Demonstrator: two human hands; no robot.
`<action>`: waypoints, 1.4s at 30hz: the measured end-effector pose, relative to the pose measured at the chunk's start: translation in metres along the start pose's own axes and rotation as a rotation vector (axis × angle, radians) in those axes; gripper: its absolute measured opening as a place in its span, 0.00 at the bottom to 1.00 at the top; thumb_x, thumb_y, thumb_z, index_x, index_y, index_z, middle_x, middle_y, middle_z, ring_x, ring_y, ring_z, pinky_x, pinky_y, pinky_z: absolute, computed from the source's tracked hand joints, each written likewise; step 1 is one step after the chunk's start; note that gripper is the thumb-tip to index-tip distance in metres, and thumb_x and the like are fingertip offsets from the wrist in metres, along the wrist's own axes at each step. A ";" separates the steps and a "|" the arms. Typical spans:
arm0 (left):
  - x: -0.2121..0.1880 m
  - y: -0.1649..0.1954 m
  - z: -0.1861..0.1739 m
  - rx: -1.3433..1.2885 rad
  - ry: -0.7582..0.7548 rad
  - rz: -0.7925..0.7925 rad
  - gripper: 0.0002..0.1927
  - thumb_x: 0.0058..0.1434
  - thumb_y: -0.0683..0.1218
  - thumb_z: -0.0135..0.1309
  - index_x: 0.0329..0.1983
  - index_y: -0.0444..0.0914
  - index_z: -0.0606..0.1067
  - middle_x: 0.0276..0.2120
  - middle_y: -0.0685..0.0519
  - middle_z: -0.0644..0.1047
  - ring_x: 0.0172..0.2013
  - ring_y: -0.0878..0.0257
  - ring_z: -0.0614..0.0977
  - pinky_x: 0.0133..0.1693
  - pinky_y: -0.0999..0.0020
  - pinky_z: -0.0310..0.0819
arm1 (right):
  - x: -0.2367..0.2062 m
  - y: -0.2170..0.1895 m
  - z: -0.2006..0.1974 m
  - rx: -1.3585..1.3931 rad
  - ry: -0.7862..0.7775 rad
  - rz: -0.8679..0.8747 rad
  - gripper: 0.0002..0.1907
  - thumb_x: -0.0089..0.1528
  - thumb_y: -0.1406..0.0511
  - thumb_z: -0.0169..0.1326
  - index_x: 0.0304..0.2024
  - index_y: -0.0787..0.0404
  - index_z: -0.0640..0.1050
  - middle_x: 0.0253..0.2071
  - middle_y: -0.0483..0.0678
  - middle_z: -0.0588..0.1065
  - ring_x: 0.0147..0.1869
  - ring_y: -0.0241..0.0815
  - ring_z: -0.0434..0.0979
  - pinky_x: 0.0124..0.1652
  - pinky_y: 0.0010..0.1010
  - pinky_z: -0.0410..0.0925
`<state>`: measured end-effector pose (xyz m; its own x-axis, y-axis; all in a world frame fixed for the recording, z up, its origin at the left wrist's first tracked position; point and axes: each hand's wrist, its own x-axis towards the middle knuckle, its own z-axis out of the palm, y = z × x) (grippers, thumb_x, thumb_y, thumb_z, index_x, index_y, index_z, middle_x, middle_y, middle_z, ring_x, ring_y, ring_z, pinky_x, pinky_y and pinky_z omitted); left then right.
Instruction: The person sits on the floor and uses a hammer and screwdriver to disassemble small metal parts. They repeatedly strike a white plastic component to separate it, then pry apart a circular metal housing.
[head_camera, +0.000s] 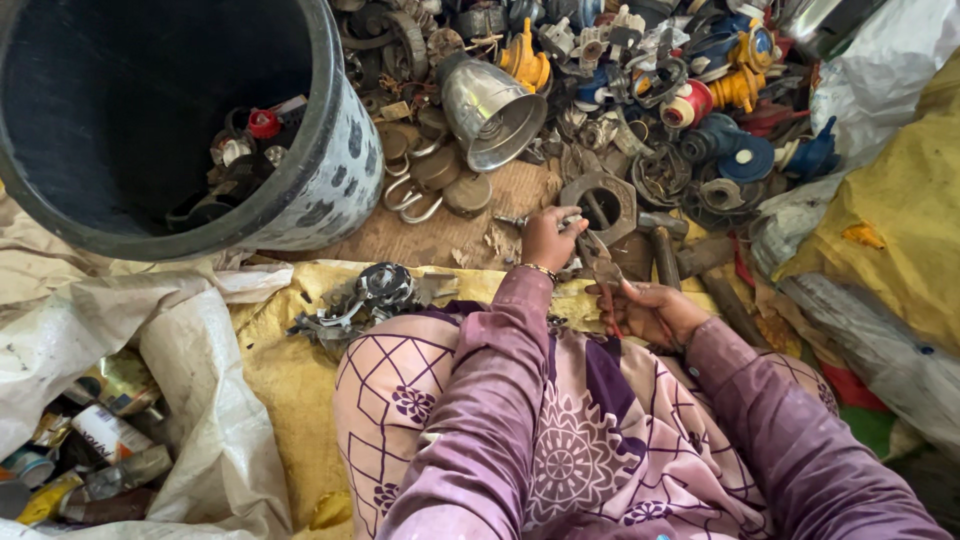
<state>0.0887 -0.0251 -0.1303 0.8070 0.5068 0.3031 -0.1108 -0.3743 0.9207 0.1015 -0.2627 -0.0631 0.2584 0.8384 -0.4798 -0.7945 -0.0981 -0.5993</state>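
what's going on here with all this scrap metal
A person in a purple patterned dress sits on the floor beside a heap of metal scrap. The left hand grips a small metal piece, while the right hand holds a rusty tool against it. A black bucket holds more parts.

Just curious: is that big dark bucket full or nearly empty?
Nearly empty. The bucket shows mostly bare dark interior, with only a small heap of scrap pieces inside.

Glossy metal funnel (490, 110) (dented), rusty matt hex nut (600, 205), rough wooden board (440, 235), dull black plastic bucket (320, 120).
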 end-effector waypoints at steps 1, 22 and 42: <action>0.000 0.001 0.000 0.004 -0.003 -0.005 0.15 0.56 0.50 0.66 0.43 0.37 0.83 0.41 0.42 0.84 0.44 0.49 0.86 0.46 0.60 0.79 | 0.000 0.001 0.000 0.034 -0.051 0.003 0.28 0.72 0.57 0.41 0.62 0.76 0.68 0.45 0.53 0.74 0.45 0.49 0.77 0.47 0.43 0.71; 0.002 0.004 -0.002 -0.020 0.114 -0.107 0.18 0.55 0.50 0.67 0.44 0.35 0.83 0.40 0.40 0.83 0.42 0.49 0.85 0.46 0.60 0.78 | 0.004 -0.002 0.040 -2.144 0.898 -0.531 0.18 0.56 0.69 0.52 0.49 0.64 0.74 0.44 0.59 0.75 0.51 0.63 0.77 0.48 0.50 0.69; 0.004 -0.002 -0.005 -0.080 -0.012 -0.062 0.16 0.57 0.49 0.65 0.45 0.35 0.83 0.41 0.42 0.84 0.43 0.52 0.87 0.47 0.62 0.79 | -0.003 -0.016 0.011 -0.176 -0.030 0.096 0.30 0.69 0.60 0.43 0.69 0.71 0.62 0.66 0.64 0.69 0.68 0.64 0.72 0.63 0.51 0.65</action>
<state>0.0896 -0.0181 -0.1297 0.8205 0.5176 0.2427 -0.1060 -0.2795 0.9543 0.1074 -0.2580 -0.0444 0.1675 0.8364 -0.5220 -0.7057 -0.2680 -0.6559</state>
